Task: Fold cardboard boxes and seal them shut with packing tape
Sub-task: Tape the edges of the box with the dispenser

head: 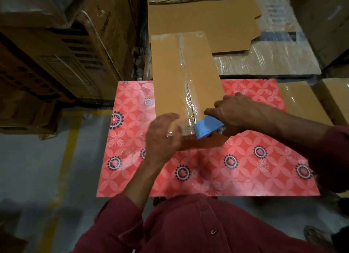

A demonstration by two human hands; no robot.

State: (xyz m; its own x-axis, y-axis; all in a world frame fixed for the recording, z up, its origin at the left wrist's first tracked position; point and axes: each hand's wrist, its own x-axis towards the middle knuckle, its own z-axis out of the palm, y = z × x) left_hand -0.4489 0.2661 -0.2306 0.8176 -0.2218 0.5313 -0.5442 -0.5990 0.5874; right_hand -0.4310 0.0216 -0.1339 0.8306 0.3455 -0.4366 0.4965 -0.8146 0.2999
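Centrally, a closed box (187, 82) lies lengthwise on the desk (245, 167), whose top bears a red floral cover; the box's far end reaches past the desk's back edge. Clear tape (188, 86) runs along the seam on the box's top, wrinkled and shiny near the close end. The right hand (236, 112) grips a blue tape dispenser (207, 127), its fingers curled over the tool, which sits at the near edge of the box, right where the tape strip ends. The left hand (162, 137) is blurred; its fingers look loosely spread and lie at the near left corner of the box, against the front face, holding nothing that can be made out. Both arms wear dark red sleeves, and a buttoned shirt of the same colour fills the bottom of the view. Behind the box lie flat cardboard sheets (204, 20) on a film-wrapped stack. Large cartons (66, 54) stand to the left, more boxes to the right (302, 99). A yellow line (69, 139) marks the grey floor at the left.
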